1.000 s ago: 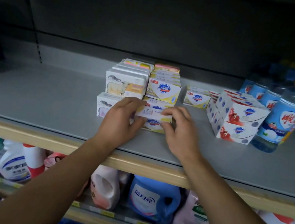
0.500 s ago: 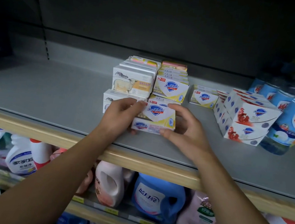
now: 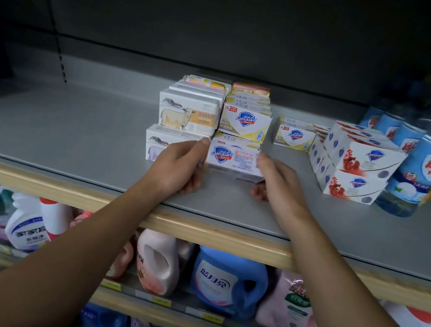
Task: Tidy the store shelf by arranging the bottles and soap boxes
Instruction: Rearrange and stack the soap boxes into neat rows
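Two hands: your left hand (image 3: 180, 163) and right hand (image 3: 276, 182) pinch one soap box (image 3: 233, 158) by its ends, centre frame.
Why: gripping both ends keeps it square for stacking.
Place: front of the soap stacks (image 3: 216, 115).
Bottles (image 3: 420, 157): far right.

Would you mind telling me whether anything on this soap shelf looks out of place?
One yellow Safeguard box sits alone between the yellow stack and the pomegranate boxes. Both hands hold another Safeguard box, slightly blurred, before that stack.
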### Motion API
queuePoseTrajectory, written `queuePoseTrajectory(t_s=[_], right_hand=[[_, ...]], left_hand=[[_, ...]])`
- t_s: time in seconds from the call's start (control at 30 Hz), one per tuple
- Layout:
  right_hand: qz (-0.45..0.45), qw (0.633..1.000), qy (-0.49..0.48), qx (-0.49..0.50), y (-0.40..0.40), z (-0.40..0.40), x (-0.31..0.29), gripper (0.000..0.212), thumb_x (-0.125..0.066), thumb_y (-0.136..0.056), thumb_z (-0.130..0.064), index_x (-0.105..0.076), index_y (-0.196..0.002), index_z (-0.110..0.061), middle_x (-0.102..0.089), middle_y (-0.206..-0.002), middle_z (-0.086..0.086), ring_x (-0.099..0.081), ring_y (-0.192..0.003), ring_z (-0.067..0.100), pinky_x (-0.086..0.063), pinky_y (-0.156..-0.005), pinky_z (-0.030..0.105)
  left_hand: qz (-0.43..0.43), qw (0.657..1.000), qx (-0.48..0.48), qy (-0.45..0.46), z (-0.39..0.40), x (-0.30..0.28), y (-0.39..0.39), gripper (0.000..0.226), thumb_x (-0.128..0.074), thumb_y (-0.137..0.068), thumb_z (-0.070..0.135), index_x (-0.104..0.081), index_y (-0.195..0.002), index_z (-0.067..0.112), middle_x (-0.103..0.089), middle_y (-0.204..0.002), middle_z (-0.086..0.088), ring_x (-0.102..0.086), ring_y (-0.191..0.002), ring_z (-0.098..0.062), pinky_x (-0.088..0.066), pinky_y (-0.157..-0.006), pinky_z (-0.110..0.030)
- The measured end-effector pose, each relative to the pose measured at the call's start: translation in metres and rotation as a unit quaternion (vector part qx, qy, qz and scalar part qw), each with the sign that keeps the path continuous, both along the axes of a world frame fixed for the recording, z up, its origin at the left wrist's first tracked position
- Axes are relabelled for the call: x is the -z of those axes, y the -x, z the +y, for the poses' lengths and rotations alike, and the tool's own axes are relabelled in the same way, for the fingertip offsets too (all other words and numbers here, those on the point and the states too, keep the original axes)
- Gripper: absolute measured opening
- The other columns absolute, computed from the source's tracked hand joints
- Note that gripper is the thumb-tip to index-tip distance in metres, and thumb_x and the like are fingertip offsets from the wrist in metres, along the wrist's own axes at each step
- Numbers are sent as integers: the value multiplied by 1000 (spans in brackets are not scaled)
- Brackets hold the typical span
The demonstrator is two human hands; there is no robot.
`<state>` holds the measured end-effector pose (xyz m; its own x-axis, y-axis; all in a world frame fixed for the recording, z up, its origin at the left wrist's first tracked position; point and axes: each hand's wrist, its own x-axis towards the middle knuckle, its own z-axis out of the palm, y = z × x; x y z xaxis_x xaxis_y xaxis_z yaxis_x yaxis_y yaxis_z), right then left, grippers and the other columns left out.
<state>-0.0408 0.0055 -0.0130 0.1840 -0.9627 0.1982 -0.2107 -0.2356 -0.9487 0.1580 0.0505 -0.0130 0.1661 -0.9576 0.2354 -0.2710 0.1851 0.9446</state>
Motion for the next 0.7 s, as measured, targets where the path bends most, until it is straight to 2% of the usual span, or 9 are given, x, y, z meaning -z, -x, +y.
queuePoseTrajectory(t_s=[0.07,0.17,0.27,0.33,0.4,0.47,0.5,0.6,0.7], right_hand=[[-57,998,17,-27,2,0,0,27,-62,-74,-44,-73,-95,-30,-73,-84,-10,-66,-69,8,-52,-69,29],[-61,992,67,-86,7,3,2,49,-70,-74,-11,-63,-121,-24,-72,-110,-6,-68,-99,8,-54,-86,28],[-41,990,68,-117,7,3,5,61,-67,-78,10,-57,-128,-23,-70,-118,0,-68,-105,10,-54,-87,25],[-28,991,73,-109,5,2,4,52,-67,-86,2,-56,-129,-25,-64,-128,-4,-63,-113,4,-52,-91,22],[-16,993,79,-81,5,-2,5,33,-63,-95,-15,-60,-125,-27,-65,-124,-12,-60,-111,-6,-47,-93,21],[-3,996,77,-51,5,-4,7,19,-58,-98,-27,-66,-113,-36,-69,-111,-16,-62,-101,-7,-47,-92,24],[6,996,78,-45,4,-6,8,17,-58,-97,-30,-66,-109,-39,-71,-108,-13,-64,-101,-1,-48,-92,29],[19,994,91,-65,5,-8,10,24,-60,-89,-36,-64,-113,-40,-72,-111,2,-66,-106,21,-51,-98,40],[-17,991,79,-109,6,-5,10,32,-67,-81,-28,-63,-111,-39,-73,-108,-9,-68,-102,10,-53,-92,28]], left_hand=[[39,999,24,3,0,-1,1,44,-39,-100,46,-60,-103,7,-66,-64,-15,-56,-49,-25,-46,-46,-28],[84,995,48,14,1,-3,2,30,-45,-101,36,-62,-107,12,-71,-78,-11,-59,-54,-30,-52,-51,-32],[76,995,51,38,2,-2,2,27,-58,-96,21,-59,-122,12,-72,-84,-12,-60,-54,-28,-54,-53,-34],[68,995,53,54,3,-2,3,39,-63,-91,10,-55,-129,10,-71,-93,-18,-64,-61,-32,-58,-56,-35],[52,994,58,79,5,-3,2,38,-67,-87,4,-59,-125,8,-70,-106,-17,-66,-71,-37,-60,-60,-37],[53,991,65,100,6,-3,2,39,-68,-84,-1,-62,-122,8,-68,-110,-15,-65,-70,-31,-61,-62,-36],[59,990,72,104,7,-4,3,43,-67,-83,-4,-62,-124,9,-67,-110,-15,-65,-68,-24,-60,-63,-35],[66,989,84,106,8,-3,2,53,-66,-82,-11,-57,-129,10,-66,-103,-11,-62,-61,-14,-60,-66,-32],[62,988,82,116,9,-4,3,52,-66,-82,-10,-57,-129,10,-66,-100,-10,-61,-62,-13,-60,-68,-32]])
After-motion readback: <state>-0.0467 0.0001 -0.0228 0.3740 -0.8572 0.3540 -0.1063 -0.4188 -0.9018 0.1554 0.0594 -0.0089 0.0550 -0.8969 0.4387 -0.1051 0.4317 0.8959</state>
